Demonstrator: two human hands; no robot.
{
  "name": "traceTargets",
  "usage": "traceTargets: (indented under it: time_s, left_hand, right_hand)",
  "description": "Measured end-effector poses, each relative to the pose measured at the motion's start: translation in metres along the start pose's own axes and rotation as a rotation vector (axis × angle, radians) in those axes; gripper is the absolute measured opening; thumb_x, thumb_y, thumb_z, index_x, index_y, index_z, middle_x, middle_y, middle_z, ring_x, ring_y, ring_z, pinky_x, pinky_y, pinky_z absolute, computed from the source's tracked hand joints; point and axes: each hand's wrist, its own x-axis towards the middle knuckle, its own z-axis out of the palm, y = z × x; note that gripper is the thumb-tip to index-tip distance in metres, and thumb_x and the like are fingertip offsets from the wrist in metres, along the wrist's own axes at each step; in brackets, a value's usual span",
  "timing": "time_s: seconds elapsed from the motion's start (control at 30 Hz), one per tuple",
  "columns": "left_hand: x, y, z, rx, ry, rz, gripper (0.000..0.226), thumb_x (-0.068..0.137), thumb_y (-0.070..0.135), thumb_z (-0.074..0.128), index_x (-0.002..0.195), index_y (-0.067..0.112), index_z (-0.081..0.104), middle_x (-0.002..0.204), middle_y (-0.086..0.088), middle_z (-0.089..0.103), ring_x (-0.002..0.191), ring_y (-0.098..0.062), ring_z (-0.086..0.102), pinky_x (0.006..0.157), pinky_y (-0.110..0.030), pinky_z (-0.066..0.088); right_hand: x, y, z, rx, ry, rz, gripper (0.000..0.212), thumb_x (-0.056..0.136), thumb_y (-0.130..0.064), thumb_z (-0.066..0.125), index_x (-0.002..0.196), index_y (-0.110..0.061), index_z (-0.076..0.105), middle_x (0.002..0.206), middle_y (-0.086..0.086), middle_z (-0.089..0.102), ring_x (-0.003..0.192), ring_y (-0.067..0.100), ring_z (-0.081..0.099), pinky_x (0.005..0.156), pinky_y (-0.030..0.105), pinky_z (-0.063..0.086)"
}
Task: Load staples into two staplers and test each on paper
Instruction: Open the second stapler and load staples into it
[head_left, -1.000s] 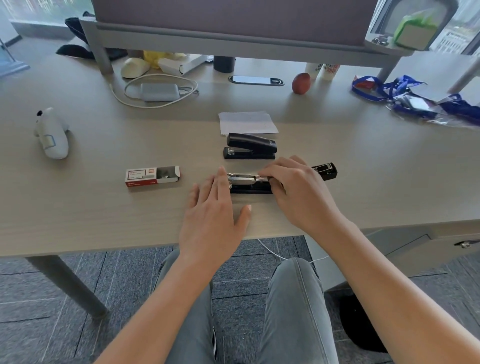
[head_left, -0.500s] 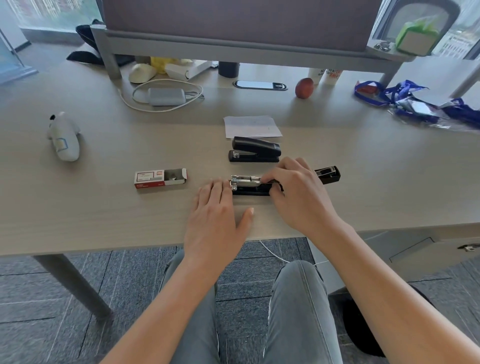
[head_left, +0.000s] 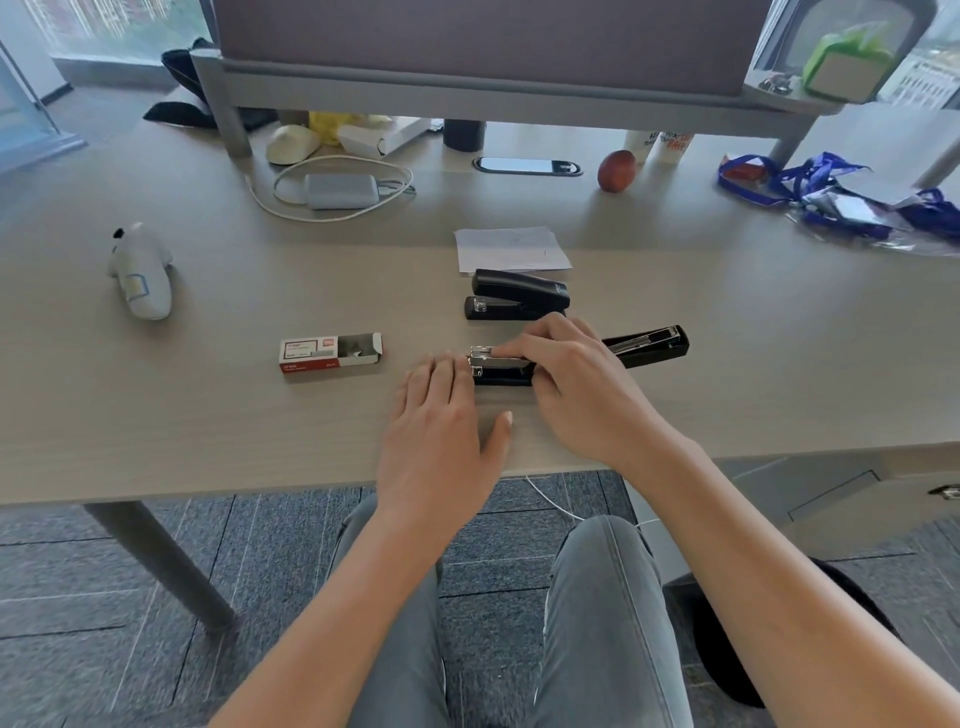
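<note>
My right hand (head_left: 582, 395) has its fingers curled down onto the metal staple channel of the opened stapler (head_left: 501, 366), fingertips pressing or pinching something at the rail; whether a staple strip is under them I cannot tell. My left hand (head_left: 441, 421) lies flat on the desk (head_left: 208, 405), fingers straight, fingertips touching the stapler's front end at its 9 o'clock side, bracing it.

The stapler's lid (head_left: 649, 345) is swung fully back toward 3 o'clock, resting on the desk. The second stapler (head_left: 517, 301) sits closed just beyond, at 12 o'clock from my hands, and the paper (head_left: 511, 249) lies past it, touching or nearly so. The staple box (head_left: 330, 353) sits open at 9 o'clock, well apart from the left hand.

As I judge the risks: a strip set crooked in the channel would jam once the lid closes (a tilted strip rides up the rail wall). If the left hand slackens, the base could skid toward 9 o'clock under the right hand's push. Closing the lid quickly could pinch my right fingertips or break the strip. Reaching back to the box carelessly could knock it and spill loose staples.
</note>
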Motion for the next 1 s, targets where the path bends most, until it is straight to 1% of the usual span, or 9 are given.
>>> traceTargets:
  time_s: [0.13,0.27,0.37,0.43,0.57,0.67,0.77,0.87,1.0]
  left_hand:
    - [-0.001,0.002,-0.001,-0.008,0.0,-0.006,0.077,0.098,0.055,0.036,0.154,0.004,0.027,0.157,-0.013,0.038,0.148,-0.027,0.027,0.123,-0.04,0.017]
    - [-0.002,0.003,-0.003,-0.058,0.01,0.001,0.08,0.098,0.054,0.035,0.16,0.016,0.002,0.16,-0.01,0.033,0.149,-0.028,0.026,0.123,-0.044,0.022]
    - [-0.003,0.003,-0.002,-0.044,-0.002,0.031,0.074,0.099,0.053,0.031,0.16,0.027,-0.002,0.163,-0.006,0.029,0.15,-0.028,0.023,0.124,-0.044,0.019]
    - [-0.003,0.003,-0.002,-0.039,-0.006,0.03,0.071,0.099,0.053,0.03,0.16,0.028,0.003,0.163,-0.002,0.03,0.15,-0.028,0.023,0.123,-0.044,0.02]
    - [-0.002,0.002,0.0,-0.053,-0.015,0.025,0.07,0.1,0.052,0.031,0.16,0.028,0.006,0.164,0.0,0.028,0.151,-0.028,0.021,0.123,-0.044,0.02]
    - [-0.002,0.002,0.0,-0.052,-0.015,0.035,0.07,0.1,0.052,0.032,0.16,0.026,0.007,0.164,-0.001,0.029,0.151,-0.029,0.022,0.123,-0.044,0.021]
    - [-0.002,0.002,0.0,-0.058,-0.014,0.038,0.071,0.099,0.052,0.034,0.16,0.026,0.007,0.164,0.0,0.029,0.15,-0.029,0.022,0.123,-0.044,0.02]
    - [-0.002,0.001,-0.001,-0.077,-0.004,0.045,0.077,0.099,0.051,0.035,0.16,0.024,-0.003,0.163,-0.003,0.031,0.151,-0.029,0.022,0.123,-0.044,0.02]
    - [-0.003,0.005,-0.007,-0.184,0.016,0.007,0.097,0.096,0.047,0.044,0.153,0.019,-0.029,0.158,-0.006,0.04,0.151,-0.029,0.023,0.121,-0.047,0.026]
  right_hand:
    - [-0.018,0.004,0.002,0.055,0.252,0.012,0.036,0.095,0.001,0.052,0.12,-0.015,0.074,0.116,0.0,0.067,0.112,0.02,0.058,0.098,0.034,0.047]
    - [-0.045,0.006,0.002,0.273,0.5,0.261,0.019,0.096,-0.008,0.062,0.098,-0.02,0.077,0.093,-0.009,0.071,0.08,0.005,0.06,0.074,0.022,0.047]
    - [-0.055,0.009,-0.002,0.633,0.523,0.638,0.011,0.097,-0.017,0.064,0.105,-0.021,0.07,0.092,0.001,0.073,0.066,0.01,0.066,0.062,0.033,0.055]
    - [-0.055,0.014,-0.008,1.006,0.499,0.85,0.028,0.098,-0.015,0.066,0.125,-0.01,0.059,0.105,0.012,0.072,0.064,0.015,0.073,0.055,0.03,0.061]
    - [-0.043,0.023,-0.014,1.353,0.509,0.873,0.021,0.099,-0.009,0.067,0.117,0.0,0.061,0.099,0.016,0.068,0.065,0.02,0.074,0.052,0.022,0.06]
    - [-0.03,0.025,-0.011,1.302,0.503,0.802,0.004,0.1,-0.012,0.066,0.103,-0.013,0.067,0.097,0.007,0.069,0.062,0.014,0.071,0.048,0.022,0.056]
    - [-0.02,0.024,-0.008,1.116,0.483,0.676,0.009,0.1,-0.015,0.066,0.107,-0.02,0.07,0.097,-0.002,0.071,0.061,0.005,0.065,0.047,0.022,0.05]
    - [-0.012,0.025,-0.003,0.79,0.444,0.447,0.026,0.096,-0.018,0.071,0.12,-0.026,0.069,0.101,-0.008,0.073,0.068,0.0,0.06,0.059,0.02,0.049]
    - [-0.002,0.029,0.005,0.342,0.246,0.211,0.04,0.088,-0.023,0.078,0.125,-0.033,0.071,0.112,-0.008,0.067,0.104,0.016,0.057,0.088,0.032,0.046]
